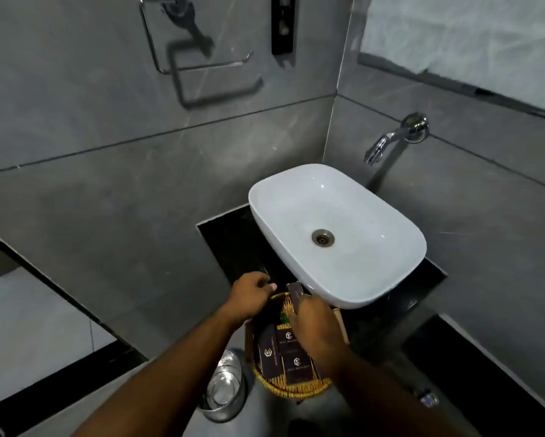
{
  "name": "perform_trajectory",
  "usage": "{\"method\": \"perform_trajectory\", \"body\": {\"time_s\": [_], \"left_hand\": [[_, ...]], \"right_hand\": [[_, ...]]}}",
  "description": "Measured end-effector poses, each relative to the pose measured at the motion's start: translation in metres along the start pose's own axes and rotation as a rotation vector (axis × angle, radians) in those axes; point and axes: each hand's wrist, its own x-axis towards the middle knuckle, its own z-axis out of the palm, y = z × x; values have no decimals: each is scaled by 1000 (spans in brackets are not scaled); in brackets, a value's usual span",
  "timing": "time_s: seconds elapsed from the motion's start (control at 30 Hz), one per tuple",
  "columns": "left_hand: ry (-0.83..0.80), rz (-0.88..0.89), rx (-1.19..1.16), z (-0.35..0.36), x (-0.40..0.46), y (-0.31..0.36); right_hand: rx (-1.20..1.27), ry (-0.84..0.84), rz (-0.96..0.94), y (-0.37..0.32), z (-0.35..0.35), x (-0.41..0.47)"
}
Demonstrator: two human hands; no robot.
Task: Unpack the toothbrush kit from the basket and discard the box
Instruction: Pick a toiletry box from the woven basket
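Your right hand [309, 320] is gripping a dark box [294, 291] lifted above the woven basket [291, 387] at the surface's front edge, while your left hand [249, 294], fingers loosely curled and empty, is steadying the rim.

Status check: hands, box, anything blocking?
Right hand gripping dark box above basket. Left hand at basket's far rim, apparently empty. More boxes inside. Nothing blocking.

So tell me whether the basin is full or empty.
Empty: the white basin shows a bare bowl, its drain uncovered, with no water running from the tap.
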Motion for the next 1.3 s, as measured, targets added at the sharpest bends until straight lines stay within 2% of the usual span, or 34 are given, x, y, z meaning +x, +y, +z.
{"method": "perform_trajectory", "body": {"time_s": [0.13, 0.23, 0.37, 0.5, 0.67, 0.8, 0.93, 1.07, 1.2, 1.3], "left_hand": [[-2, -56, -17, 14, 8, 4], [-2, -80, -28, 23, 15, 5], [63, -93, -83, 28, 19, 8], [86, -80, -344, 22, 19, 17], [111, -44, -494, 1, 17, 41], [78, -49, -576, -13, 14, 54], [117, -63, -638, -24, 15, 56], [38, -41, -669, -30, 6, 58], [-112, 77, -525, -24, -8, 46], [-100, 110, -532, -22, -11, 40]], "right_hand": [[1, -84, 133, 16, 7, 7], [11, -112, 124, 21, 12, 10], [132, -26, 129, 20, 7, 11], [223, 107, 39, 9, -4, 8], [297, 215, -9, 0, -21, 8], [289, 289, -50, -2, -24, 9], [282, 315, -91, -3, -23, 9], [331, 331, -110, -5, -26, 9], [329, 380, -130, -8, -33, 11], [370, 277, -172, -9, -39, 11]]}}
